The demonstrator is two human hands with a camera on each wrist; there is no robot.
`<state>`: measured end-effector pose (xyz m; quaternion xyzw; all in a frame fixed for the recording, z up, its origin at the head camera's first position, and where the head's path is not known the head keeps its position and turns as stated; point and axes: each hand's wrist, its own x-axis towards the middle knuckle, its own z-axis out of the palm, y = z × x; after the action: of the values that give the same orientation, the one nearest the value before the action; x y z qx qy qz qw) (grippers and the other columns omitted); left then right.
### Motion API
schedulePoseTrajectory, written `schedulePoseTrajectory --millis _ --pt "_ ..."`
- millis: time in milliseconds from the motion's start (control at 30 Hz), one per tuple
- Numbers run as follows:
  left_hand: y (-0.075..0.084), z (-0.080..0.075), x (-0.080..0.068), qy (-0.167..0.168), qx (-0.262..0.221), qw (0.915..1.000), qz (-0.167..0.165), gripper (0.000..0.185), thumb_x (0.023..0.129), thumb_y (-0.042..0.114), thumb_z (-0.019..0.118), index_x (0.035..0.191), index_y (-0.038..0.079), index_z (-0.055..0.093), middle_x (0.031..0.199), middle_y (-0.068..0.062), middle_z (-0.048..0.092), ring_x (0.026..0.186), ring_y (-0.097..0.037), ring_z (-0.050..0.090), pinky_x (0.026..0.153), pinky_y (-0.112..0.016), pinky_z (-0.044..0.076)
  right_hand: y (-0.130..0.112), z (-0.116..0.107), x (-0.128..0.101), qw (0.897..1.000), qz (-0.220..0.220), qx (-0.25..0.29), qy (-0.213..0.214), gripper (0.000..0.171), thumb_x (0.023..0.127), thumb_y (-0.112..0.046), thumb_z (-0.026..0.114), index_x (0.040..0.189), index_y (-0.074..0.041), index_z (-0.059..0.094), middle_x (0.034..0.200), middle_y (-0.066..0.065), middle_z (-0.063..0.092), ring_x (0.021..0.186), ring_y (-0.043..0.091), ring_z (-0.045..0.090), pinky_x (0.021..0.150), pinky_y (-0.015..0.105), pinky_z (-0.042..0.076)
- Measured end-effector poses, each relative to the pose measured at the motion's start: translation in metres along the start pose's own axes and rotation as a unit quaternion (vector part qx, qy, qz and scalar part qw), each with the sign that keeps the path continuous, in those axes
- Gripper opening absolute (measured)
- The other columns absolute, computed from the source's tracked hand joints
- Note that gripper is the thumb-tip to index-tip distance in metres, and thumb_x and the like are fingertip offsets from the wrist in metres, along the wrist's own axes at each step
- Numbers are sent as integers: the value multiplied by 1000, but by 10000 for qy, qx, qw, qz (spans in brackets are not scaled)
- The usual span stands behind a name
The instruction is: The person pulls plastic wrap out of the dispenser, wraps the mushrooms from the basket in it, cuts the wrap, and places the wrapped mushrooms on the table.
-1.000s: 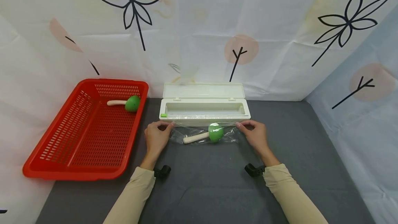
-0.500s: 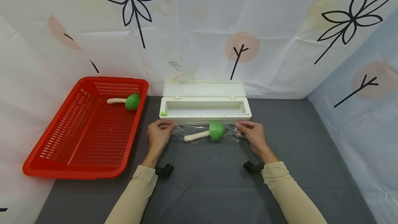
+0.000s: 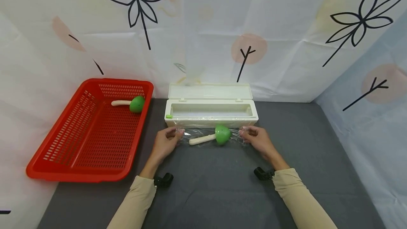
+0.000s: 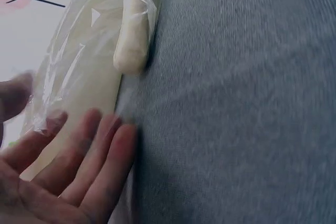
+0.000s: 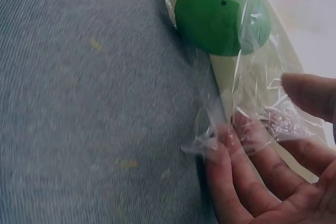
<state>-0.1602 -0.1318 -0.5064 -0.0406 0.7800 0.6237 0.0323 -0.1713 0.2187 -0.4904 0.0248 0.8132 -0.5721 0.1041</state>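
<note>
While the green-headed toy mushroom with a cream stem (image 3: 212,136) lies under clear plastic film (image 3: 208,136), left hand (image 3: 165,143) and right hand (image 3: 258,140) each pinch a film end.

text: none readable; labels: none; numbers: none

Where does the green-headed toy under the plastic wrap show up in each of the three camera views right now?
Head: the wrapped green-headed toy lies centre frame between the left hand and right hand, before the white box.
Left wrist: only its cream handle tip shows, top centre-left.
Right wrist: its green head fills the top centre.
Shared landmark: the clear plastic wrap on the grey cloth.
</note>
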Motion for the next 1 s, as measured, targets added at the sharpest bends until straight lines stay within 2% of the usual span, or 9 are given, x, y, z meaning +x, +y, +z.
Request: schedulePoseTrajectory --millis 67,133,267,400,500,633,733,867,1000 --pt "-1 -2 0 -300 -220 9993 -14 40 97 12 71 132 -4 64 109 -25 71 87 -31 74 73 -38 61 1 -2 -1 9998 -170 38 -128 35 101 -12 65 126 12 62 116 25 69 90 20 70 76 34 59" --pt "-2 -2 0 -381 -418 9984 35 37 96 3 69 131 -7 63 109 -29 70 81 -32 75 70 -37 62 3 -3 -3 9993 -316 109 -141 32 100 -8 65 124 14 63 113 28 69 83 16 69 72 34 60" --pt "-4 -3 -1 -418 -933 9946 167 31 97 -7 62 128 -12 64 114 -35 66 76 -27 75 69 -34 61 6 -2 -4 9975 -538 444 -128 30 100 -4 64 123 15 63 107 30 69 79 12 69 71 34 61" --pt "-3 -4 -1 -518 -1574 9862 15 32 98 -8 59 130 -14 61 120 -33 64 77 -20 75 74 -36 61 8 -1 -3 9923 -604 1059 -233 32 100 3 61 127 19 58 104 30 66 80 14 70 69 40 62" --pt "-3 -5 -1 -578 -1991 9781 -154 32 99 -8 58 131 -14 60 116 -29 66 79 -18 75 79 -38 60 7 -1 -3 9867 -518 1532 -147 32 98 10 58 127 23 55 104 24 67 80 15 71 72 39 62" --pt "-3 -8 -2 -784 -2145 9732 -257 32 100 -6 57 130 -17 58 113 -27 68 86 -18 75 85 -37 59 5 -4 -4 9863 -230 1633 -67 30 98 12 57 124 25 55 107 15 69 83 12 73 81 33 60" --pt "-5 -10 -3 -969 -1990 9750 -171 33 100 -4 59 129 -19 57 118 -29 66 93 -17 74 88 -35 57 3 -8 -6 9885 -18 1492 -254 31 99 9 57 126 25 54 115 19 69 89 10 73 87 30 57" --pt "-7 -11 -4 -1033 -1214 9871 150 37 92 -3 72 127 -14 63 121 -29 66 96 -17 73 83 -30 58 2 -13 -9 9906 -77 1253 -547 39 95 8 63 129 23 52 129 32 61 98 9 71 89 27 55" --pt "-9 -8 -2 -605 -152 9950 777 34 84 -7 79 117 -10 70 108 -24 72 90 -25 74 73 -29 60 3 -13 -9 9948 -579 687 -469 39 89 11 71 123 21 58 126 36 57 97 9 71 85 24 56"
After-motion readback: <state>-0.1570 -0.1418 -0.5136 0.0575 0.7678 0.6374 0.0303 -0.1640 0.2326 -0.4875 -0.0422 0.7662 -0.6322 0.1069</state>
